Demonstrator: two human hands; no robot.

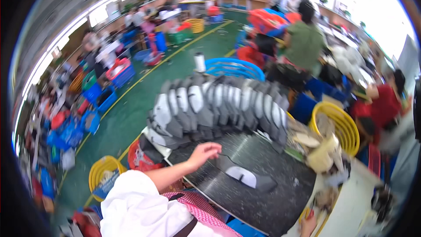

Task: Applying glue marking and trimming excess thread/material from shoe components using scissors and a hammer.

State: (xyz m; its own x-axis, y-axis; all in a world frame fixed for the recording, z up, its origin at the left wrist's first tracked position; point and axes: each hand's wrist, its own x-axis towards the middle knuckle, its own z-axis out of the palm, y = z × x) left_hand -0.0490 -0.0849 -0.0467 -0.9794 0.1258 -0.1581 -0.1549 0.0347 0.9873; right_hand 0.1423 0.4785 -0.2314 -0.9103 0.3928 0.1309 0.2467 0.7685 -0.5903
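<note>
A flat dark-grey cut piece with a white rounded patch (242, 176) lies on the black board (272, 202) before me. My left hand (205, 154) is over the board by the piece's far left end. Its fingers are loosely bent and slightly apart, with nothing visible in them. Low at the right, my right hand (308, 225) is closed around a small yellow object (303, 215), mostly hidden by the fingers and blurred. Behind the board, many similar grey pieces with white patches stand overlapped in a curved row (215, 105).
A white thread cone (200, 62) and a blue basket (234, 68) are beyond the row. Yellow baskets stand at the right (337, 125) and left (105, 175). Pale scraps (324, 158) lie beside the board. People work nearby, one in a green top (305, 46).
</note>
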